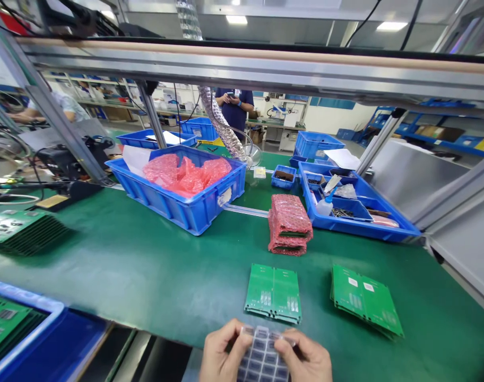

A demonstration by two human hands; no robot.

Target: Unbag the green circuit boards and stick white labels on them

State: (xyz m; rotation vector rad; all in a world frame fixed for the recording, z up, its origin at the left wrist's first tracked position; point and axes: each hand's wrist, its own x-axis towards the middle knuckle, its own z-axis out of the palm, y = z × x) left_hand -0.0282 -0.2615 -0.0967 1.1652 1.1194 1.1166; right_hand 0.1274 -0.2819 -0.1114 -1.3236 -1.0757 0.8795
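Both my hands hold a clear plastic tray of small dark components (262, 356) at the near edge of the green bench. My left hand (222, 353) pinches its left top corner, my right hand (305, 358) its right top corner, fingers closed on it. Just beyond the tray lies a green circuit board panel (273, 293) flat on the mat. To its right sits a small stack of green boards (365, 300). Farther back stands a stack of boards wrapped in pink bubble wrap (288, 224).
A blue bin with pink bubble wrap (178, 185) stands at centre left, a blue tray with small parts and a bottle (355, 209) at right. Green board stacks (21, 231) and a blue bin (23, 329) lie left. A person stands behind the bench.
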